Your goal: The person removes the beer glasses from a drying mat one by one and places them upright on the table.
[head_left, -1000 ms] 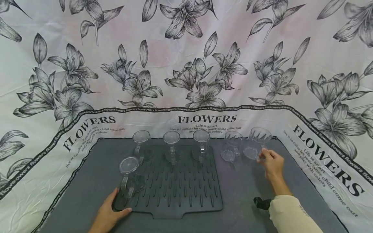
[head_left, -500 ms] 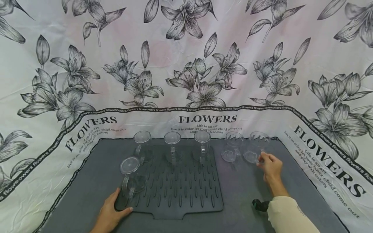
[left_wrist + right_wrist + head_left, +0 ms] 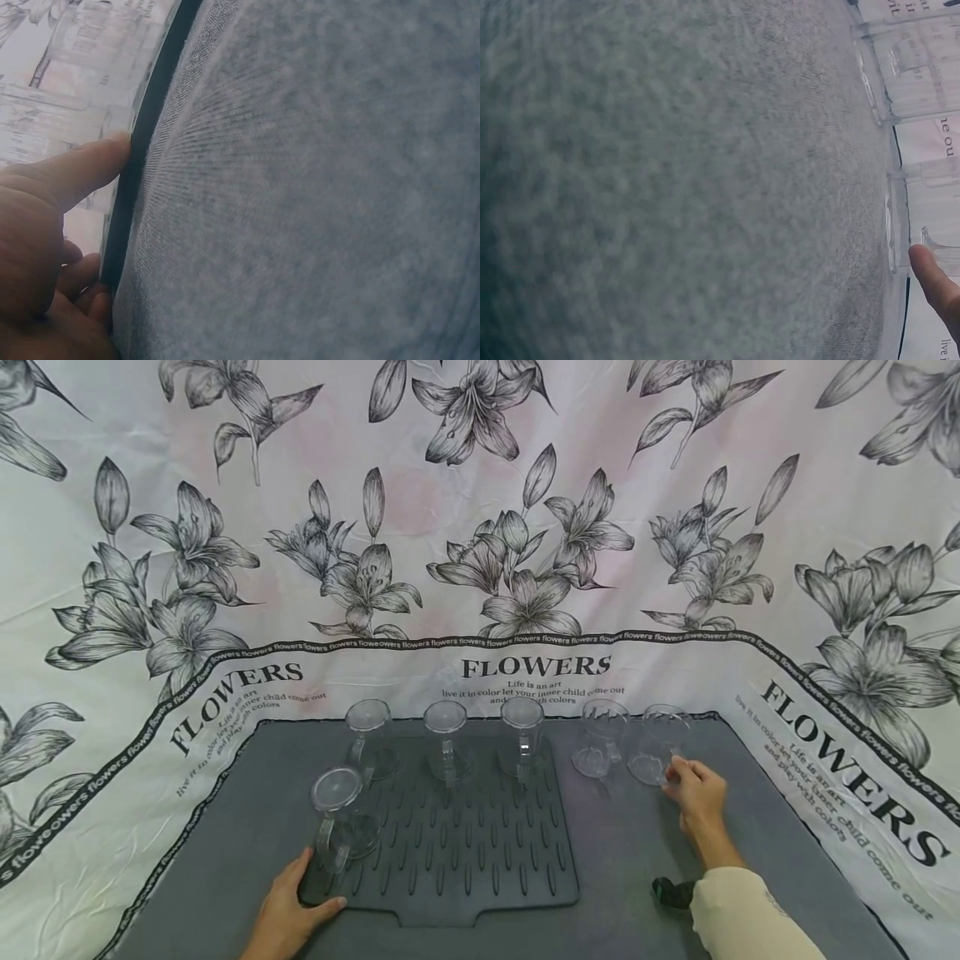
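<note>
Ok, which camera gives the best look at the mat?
The head view: it shows the mat nearly whole, ridged top included, with mugs standing on it and the left hand at one corner. The left wrist view catches only its dark edge; the right wrist view shows none of it.

We are seeing a white cloth (image 3: 480, 602), blushing pink in patches and bearing black line-drawn lilies, black lettering and a black band (image 3: 525, 642) printed with white words. Below, we are viewing a grey surface (image 3: 622, 860), a darker grey mat (image 3: 465, 827) patterned with staggered oblongs, colourless transparent mugs (image 3: 336, 789) and a cream sleeve (image 3: 750, 918).
</note>
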`<state>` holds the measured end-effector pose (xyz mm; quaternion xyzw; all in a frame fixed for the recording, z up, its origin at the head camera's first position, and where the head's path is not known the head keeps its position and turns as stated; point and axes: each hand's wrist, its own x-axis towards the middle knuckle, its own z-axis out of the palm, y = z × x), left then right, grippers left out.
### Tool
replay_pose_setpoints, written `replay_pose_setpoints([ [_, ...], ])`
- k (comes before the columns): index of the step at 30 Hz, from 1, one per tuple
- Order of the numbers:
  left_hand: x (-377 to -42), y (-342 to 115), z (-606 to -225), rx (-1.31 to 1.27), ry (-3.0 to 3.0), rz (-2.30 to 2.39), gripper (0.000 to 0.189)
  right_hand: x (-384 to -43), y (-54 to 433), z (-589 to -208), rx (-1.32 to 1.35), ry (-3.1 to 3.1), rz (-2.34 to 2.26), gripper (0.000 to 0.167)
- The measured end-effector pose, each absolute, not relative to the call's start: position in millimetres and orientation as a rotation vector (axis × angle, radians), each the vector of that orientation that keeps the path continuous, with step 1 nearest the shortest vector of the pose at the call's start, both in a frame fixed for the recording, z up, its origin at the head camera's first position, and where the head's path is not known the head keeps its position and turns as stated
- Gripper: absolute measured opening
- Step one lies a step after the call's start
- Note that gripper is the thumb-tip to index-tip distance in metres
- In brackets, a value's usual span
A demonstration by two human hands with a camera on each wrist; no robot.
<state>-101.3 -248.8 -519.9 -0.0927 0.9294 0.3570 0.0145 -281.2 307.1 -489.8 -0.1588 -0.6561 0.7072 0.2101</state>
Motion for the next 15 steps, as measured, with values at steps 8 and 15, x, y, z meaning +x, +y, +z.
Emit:
replay_pose_setpoints([
  [8, -102.6, -248.3, -521.3, -0.291, 2.91, 1.097, 0.107, -278.6, 308.6, -492.3, -0.402, -1.839, 1.972, 0.031],
  [15, -103.2, -247.8, -520.7, -0.315, 2.893, 1.087, 0.107, -276.1, 308.6, -491.5, -0.414, -1.858, 1.958, 0.029],
])
